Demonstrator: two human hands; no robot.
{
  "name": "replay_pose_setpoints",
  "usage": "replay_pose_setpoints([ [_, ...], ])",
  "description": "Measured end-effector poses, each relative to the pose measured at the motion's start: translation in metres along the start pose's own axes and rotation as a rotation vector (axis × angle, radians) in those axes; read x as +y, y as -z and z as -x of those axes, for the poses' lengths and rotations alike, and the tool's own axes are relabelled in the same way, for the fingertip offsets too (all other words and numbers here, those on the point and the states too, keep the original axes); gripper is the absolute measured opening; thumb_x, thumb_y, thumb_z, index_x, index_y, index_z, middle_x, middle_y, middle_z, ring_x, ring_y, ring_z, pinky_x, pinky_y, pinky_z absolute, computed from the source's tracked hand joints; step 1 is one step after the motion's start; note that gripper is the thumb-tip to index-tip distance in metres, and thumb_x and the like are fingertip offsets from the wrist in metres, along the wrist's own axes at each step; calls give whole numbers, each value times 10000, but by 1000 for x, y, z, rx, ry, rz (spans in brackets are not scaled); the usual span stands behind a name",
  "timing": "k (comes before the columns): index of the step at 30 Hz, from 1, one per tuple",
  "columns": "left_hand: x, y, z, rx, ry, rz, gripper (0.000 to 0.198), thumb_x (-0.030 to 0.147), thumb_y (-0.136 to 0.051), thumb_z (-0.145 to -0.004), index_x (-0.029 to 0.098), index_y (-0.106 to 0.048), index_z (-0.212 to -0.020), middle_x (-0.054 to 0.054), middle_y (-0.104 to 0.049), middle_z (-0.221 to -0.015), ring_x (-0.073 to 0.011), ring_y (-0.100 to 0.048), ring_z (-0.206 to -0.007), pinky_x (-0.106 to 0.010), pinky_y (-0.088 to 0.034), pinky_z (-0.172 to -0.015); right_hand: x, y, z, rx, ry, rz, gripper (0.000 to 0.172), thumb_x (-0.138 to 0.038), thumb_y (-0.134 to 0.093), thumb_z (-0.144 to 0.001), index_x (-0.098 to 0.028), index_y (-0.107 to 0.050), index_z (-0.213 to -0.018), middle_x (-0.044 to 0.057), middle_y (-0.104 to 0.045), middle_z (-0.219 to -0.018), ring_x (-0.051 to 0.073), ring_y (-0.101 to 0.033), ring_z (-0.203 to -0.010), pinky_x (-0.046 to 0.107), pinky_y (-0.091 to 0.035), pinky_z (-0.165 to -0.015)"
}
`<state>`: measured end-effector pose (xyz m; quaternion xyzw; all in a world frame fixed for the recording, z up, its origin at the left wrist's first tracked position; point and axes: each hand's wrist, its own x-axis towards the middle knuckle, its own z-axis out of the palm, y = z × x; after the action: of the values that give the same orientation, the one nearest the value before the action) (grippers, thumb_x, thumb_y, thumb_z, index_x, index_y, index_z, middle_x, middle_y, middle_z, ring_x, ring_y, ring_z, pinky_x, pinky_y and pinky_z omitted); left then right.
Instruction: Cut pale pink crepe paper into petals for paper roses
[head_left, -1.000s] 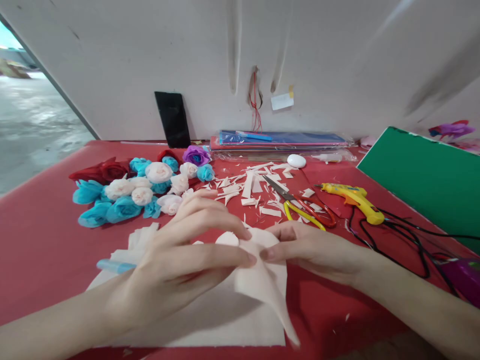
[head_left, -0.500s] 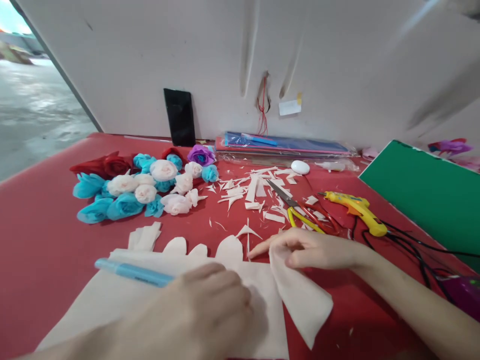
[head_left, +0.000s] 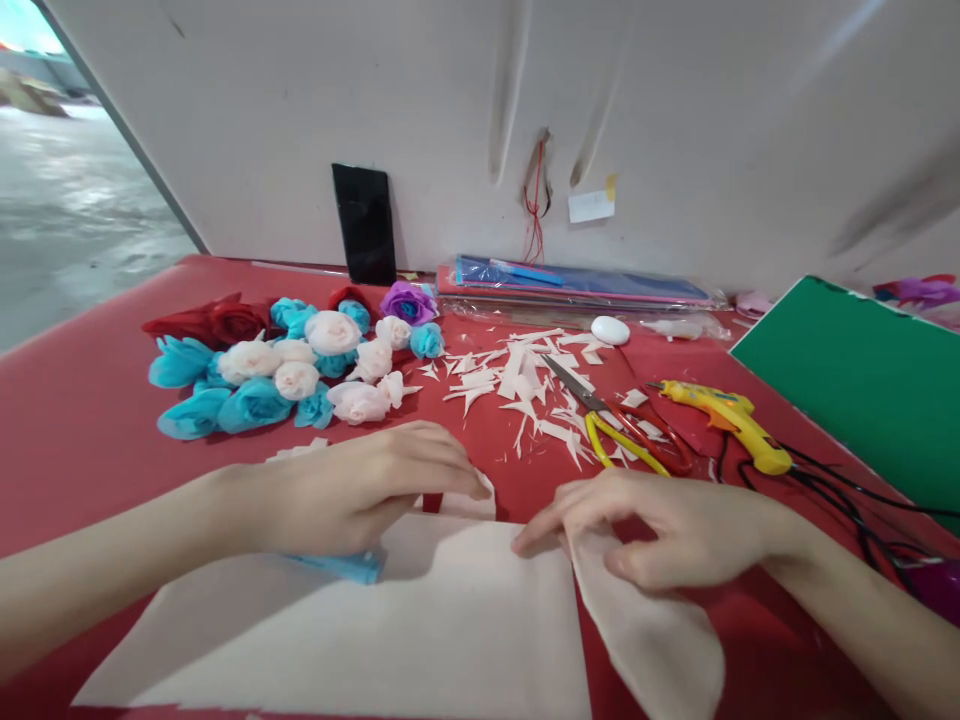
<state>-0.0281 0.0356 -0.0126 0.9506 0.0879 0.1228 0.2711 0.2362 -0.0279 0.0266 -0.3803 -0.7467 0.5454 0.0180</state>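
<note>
A large sheet of pale crepe paper (head_left: 480, 620) lies on the red tabletop in front of me. My left hand (head_left: 367, 485) reaches over its far edge with fingers stretched out, the fingertips at a rounded cut paper petal (head_left: 474, 503). Below that palm a blue marker (head_left: 341, 568) rests on the sheet, partly covered. My right hand (head_left: 667, 525) pinches a loose piece of pale crepe paper (head_left: 656, 645) between thumb and fingers. Its index fingertip touches the sheet's far right corner. Other cut pieces (head_left: 300, 450) are mostly hidden behind my left hand.
Blue, white, red and purple paper flowers (head_left: 292, 365) lie at the back left. Paper scraps (head_left: 517, 385) surround scissors (head_left: 592, 400) with red and yellow handles. A yellow glue gun (head_left: 727, 420) and its cables lie right, by a green board (head_left: 855, 380). A phone (head_left: 365, 225) leans on the wall.
My left hand has moved forward from the sheet to the cut petals. Scraps near my right fingertips have shifted back toward the scrap pile. My right hand still holds its paper piece.
</note>
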Motion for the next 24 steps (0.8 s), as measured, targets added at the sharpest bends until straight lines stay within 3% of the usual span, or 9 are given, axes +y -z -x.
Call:
replay_pose_setpoints([
  [4,0,4,-7,-83,25,91,491,-32,-382,-831,237,-583,-1189,-46,-693,-1137,-204,-612,-1038,-301,-483,-915,-8,-7,2,-17,20,62,366,60,-481,-681,-132,-710,-893,69,-514,-1418,185,-492,-1264,279,-375,-1007],
  [11,4,6,-9,-213,186,96,511,-40,-365,-842,268,-585,-1186,2,-677,-1168,-179,-587,-1112,-247,-475,-904,-12,-15,2,-49,-29,125,357,61,-510,-682,-125,-692,-927,49,-483,-1443,190,-416,-1344,272,-319,-1086],
  [17,1,6,-7,-209,187,111,516,-47,-350,-850,263,-567,-1200,10,-670,-1181,-152,-606,-1084,-218,-460,-911,-14,-17,-1,-91,-46,122,249,20,-534,-694,-139,-675,-822,59,-465,-1455,228,-423,-1342,312,-350,-1075],
  [24,5,9,-7,-200,208,122,445,2,-348,-877,235,-607,-1152,-20,-696,-1126,-166,-639,-1013,-207,-507,-808,-14,-17,1,-92,-35,193,257,-29,-526,-778,-124,-705,-937,58,-468,-1450,230,-443,-1328,307,-355,-1079],
])
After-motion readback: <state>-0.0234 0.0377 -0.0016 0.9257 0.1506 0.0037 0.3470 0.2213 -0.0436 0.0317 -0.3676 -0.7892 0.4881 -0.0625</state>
